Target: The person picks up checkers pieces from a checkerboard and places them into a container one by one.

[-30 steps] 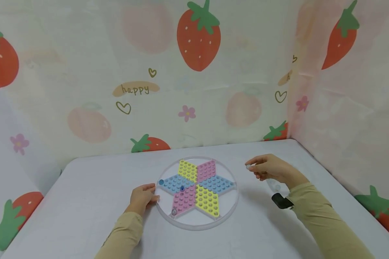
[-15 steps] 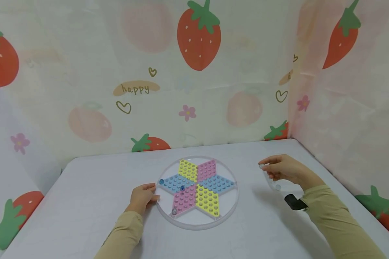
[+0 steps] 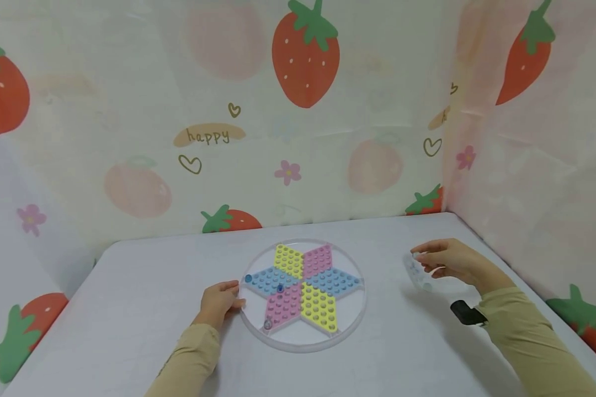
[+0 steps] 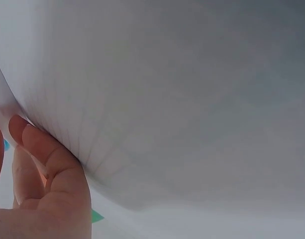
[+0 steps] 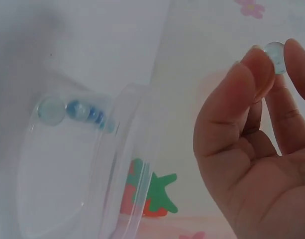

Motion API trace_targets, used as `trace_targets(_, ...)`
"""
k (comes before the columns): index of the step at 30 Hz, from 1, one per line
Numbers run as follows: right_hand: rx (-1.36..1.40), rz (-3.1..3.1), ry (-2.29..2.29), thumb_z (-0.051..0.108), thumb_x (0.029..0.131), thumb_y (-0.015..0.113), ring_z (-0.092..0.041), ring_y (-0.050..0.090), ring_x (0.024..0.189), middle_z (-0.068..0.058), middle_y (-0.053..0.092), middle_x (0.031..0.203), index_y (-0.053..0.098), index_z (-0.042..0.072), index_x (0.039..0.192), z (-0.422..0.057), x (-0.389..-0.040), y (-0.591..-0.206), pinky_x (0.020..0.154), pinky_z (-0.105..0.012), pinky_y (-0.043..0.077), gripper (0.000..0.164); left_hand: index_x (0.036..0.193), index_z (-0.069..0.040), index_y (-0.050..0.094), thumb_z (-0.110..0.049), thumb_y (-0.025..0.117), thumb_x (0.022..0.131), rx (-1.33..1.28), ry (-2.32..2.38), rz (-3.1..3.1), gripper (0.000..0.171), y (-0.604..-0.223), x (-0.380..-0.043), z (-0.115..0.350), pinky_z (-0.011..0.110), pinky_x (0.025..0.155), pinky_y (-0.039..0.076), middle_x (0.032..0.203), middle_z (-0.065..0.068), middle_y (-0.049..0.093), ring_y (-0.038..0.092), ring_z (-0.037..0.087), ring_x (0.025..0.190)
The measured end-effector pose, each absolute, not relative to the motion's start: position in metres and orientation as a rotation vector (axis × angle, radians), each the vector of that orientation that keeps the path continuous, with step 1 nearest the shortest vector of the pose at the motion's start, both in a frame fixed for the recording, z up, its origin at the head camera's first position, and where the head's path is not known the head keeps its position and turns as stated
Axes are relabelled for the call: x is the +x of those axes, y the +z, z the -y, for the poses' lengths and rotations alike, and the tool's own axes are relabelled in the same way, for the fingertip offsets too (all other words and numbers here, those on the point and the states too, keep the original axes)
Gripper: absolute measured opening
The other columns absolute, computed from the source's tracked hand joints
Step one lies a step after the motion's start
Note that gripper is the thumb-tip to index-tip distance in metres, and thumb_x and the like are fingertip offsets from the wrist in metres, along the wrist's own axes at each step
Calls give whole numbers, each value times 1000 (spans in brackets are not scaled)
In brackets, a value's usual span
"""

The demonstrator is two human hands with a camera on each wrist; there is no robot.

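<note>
A round, clear-rimmed Chinese checkers board (image 3: 303,348) with a pink, yellow and blue star lies mid-table in the head view. On it sit a light blue marble (image 3: 248,278), a dark blue marble (image 3: 280,288) and a clear marble (image 3: 267,324). My left hand (image 3: 219,301) rests at the board's left rim, thumb and fingers spread and touching it. Between thumb and fingertips my right hand (image 3: 449,262) pinches another clear marble (image 5: 275,57). It hovers over a see-through plastic container (image 5: 100,184), which holds several clear and blue marbles (image 5: 51,110).
A white cloth covers the table (image 3: 129,298). Strawberry-print sheets (image 3: 298,138) hang behind it and along the sides. A black strap-like device (image 3: 468,313) is on my right wrist.
My right hand has moved right with the clear marble, from beside the board to over the container. The left hand and the board have stayed in place.
</note>
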State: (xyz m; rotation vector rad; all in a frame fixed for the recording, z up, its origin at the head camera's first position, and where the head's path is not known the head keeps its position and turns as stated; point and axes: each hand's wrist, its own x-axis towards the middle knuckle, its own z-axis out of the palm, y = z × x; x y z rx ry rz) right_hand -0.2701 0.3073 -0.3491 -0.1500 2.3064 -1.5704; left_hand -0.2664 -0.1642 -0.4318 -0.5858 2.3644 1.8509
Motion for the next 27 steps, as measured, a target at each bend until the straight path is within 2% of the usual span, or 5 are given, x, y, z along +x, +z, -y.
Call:
trace_targets(5, -138, -2329, -1548, 18, 97, 61, -18, 58, 87, -5, 61, 99, 51, -9, 132, -314, -270, -352, 77, -30, 52, 46, 132, 8, 53, 11, 67, 80, -595, 1853, -2365, 53, -432, -266, 164, 22, 59, 45, 136, 24, 51, 57, 11, 68)
trace_targets(17, -68, -2330, -1534, 20, 96, 62, -17, 59, 87, -1, 61, 97, 51, -11, 131, -323, -271, -357, 80, -31, 52, 48, 131, 7, 54, 11, 67, 81, -594, 1849, -2362, 52, -432, -266, 164, 22, 59, 45, 136, 25, 51, 56, 11, 65)
trace_targets(24, -5, -2440, -1430, 25, 95, 64, -24, 57, 99, -4, 64, 109, 50, -11, 132, -329, -276, -363, 78, -32, 50, 54, 131, 8, 54, 10, 66, 82, -590, 1837, -2363, 50, -430, -266, 164, 21, 59, 45, 137, 26, 50, 57, 13, 69)
trace_targets(27, 33, -2488, -1370, 26, 95, 64, -25, 56, 100, -5, 64, 112, 50, -10, 133, -331, -279, -366, 77, -33, 49, 54, 131, 8, 53, 11, 67, 82, -599, 1847, -2355, 51, -429, -266, 163, 20, 59, 45, 137, 25, 50, 58, 16, 77)
